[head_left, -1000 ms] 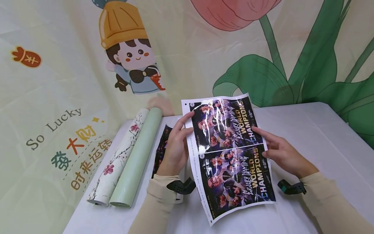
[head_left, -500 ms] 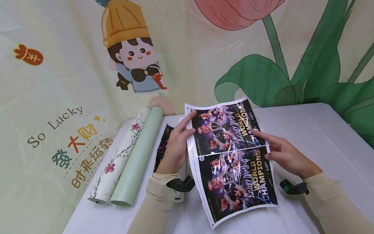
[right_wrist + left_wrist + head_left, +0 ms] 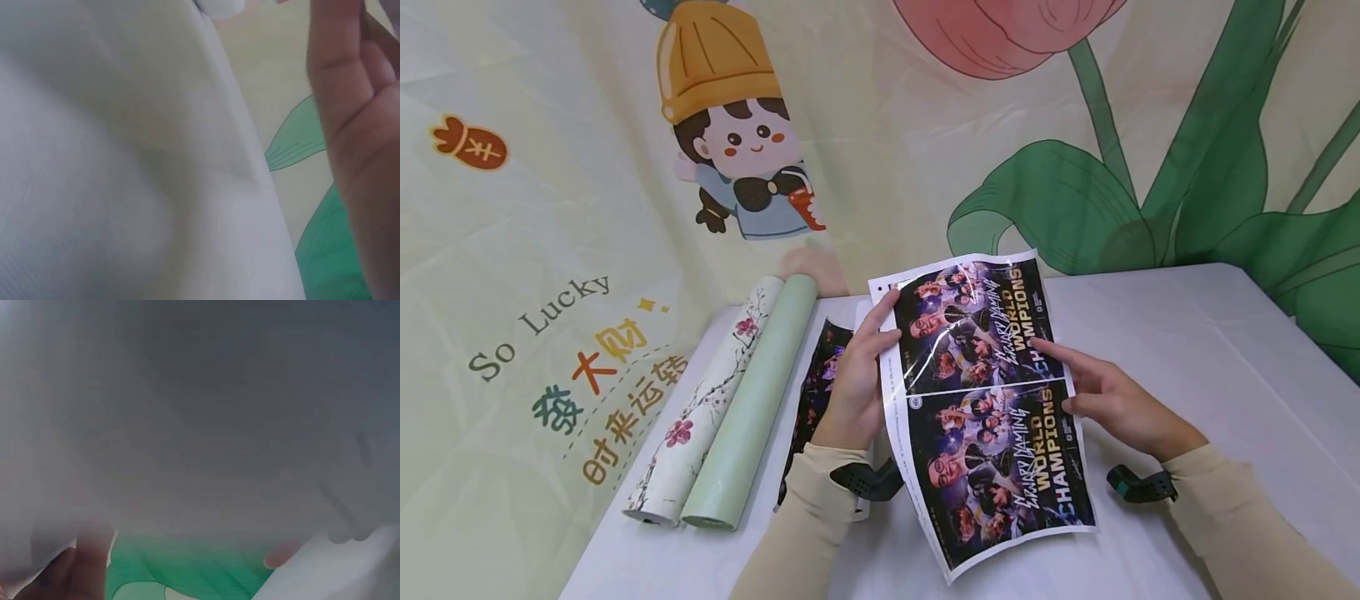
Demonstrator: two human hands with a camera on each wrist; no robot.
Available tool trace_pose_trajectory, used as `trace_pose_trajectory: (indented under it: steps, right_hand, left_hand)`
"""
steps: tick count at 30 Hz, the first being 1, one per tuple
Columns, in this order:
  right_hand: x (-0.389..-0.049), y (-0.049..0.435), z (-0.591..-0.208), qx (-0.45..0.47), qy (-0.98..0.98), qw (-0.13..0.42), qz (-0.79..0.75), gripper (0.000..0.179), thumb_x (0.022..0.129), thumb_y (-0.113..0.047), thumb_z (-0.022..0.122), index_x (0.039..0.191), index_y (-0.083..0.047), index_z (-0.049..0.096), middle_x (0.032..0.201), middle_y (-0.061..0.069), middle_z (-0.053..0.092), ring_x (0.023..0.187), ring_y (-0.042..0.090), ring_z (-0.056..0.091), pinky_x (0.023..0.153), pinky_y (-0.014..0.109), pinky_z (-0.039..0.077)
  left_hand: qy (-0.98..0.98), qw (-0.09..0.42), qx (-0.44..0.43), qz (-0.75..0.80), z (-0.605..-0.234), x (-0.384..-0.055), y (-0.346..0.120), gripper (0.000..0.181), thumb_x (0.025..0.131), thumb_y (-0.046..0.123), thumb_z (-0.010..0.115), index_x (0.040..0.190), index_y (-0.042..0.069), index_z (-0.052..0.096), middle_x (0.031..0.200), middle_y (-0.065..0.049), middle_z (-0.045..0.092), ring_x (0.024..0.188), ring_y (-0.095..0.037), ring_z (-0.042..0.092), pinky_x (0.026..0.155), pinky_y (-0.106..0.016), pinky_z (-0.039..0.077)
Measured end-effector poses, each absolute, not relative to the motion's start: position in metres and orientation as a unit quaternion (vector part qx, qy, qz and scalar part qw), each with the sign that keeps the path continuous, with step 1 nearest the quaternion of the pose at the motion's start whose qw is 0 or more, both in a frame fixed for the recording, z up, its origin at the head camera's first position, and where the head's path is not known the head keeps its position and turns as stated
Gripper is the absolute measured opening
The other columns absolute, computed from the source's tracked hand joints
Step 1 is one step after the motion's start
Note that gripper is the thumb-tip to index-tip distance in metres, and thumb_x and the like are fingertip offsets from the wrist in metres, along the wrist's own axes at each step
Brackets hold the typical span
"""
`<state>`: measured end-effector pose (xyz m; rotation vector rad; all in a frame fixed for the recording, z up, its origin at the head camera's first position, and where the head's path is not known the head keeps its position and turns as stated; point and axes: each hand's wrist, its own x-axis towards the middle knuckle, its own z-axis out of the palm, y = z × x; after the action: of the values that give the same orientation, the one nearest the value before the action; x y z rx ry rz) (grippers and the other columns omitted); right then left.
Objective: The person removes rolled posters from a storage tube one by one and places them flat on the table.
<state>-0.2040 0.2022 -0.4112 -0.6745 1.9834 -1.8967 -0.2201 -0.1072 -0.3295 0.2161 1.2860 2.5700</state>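
Note:
A glossy printed sheet (image 3: 985,467) with two matching "World Champions" pictures is held up, slightly bowed, over the table in the head view. My left hand (image 3: 853,379) grips its left edge, thumb and index finger on the front. At the right edge, my right hand (image 3: 1112,400) pinches the sheet, with its index finger reaching over the printed side. A blurred grey surface, apparently the sheet's back (image 3: 200,425), fills most of the left wrist view. In the right wrist view, my right hand (image 3: 356,119) shows at the right; its grip is out of frame.
Left of the hands lie a white roll with pink blossoms (image 3: 681,433) and a pale green roll (image 3: 752,408). Another dark printed sheet (image 3: 816,383) lies partly behind my left hand on the white-covered table (image 3: 1210,358). A printed cloth (image 3: 880,125) hangs behind.
The sheet dipped and shifted a little right, then came back left and turned flatter to view, with less glare. My right hand moved slightly left, its index finger further over the print.

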Motion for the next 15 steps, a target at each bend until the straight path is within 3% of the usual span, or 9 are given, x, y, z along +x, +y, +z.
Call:
trace_pose_trajectory:
  steps: [7, 15]
  right_hand:
    - [-0.206, 0.205, -0.411, -0.242, 0.711, 0.154, -0.643, 0.075, 0.086, 0.009, 0.045, 0.147, -0.029, 0.025, 0.152, 0.0, 0.02, 0.119, 0.03, 0.05, 0.094, 0.037, 0.042]
    - [-0.204, 0.208, -0.408, -0.24, 0.718, 0.156, -0.634, 0.074, 0.085, 0.009, 0.044, 0.147, -0.028, 0.026, 0.151, 0.002, 0.022, 0.116, 0.031, 0.052, 0.094, 0.04, 0.042]
  left_hand:
    - [0.505, 0.075, 0.111, 0.853, -0.336, -0.227, -0.115, 0.039, 0.098, 0.012, 0.041, 0.136, 0.021, 0.048, 0.142, -0.003, 0.036, 0.123, -0.027, 0.044, 0.096, -0.042, 0.04]
    - [0.521, 0.123, 0.155, 0.83, -0.337, -0.235, -0.124, 0.049, 0.094, 0.0, 0.035, 0.137, 0.02, 0.046, 0.145, -0.004, 0.03, 0.127, -0.029, 0.039, 0.096, -0.044, 0.04]
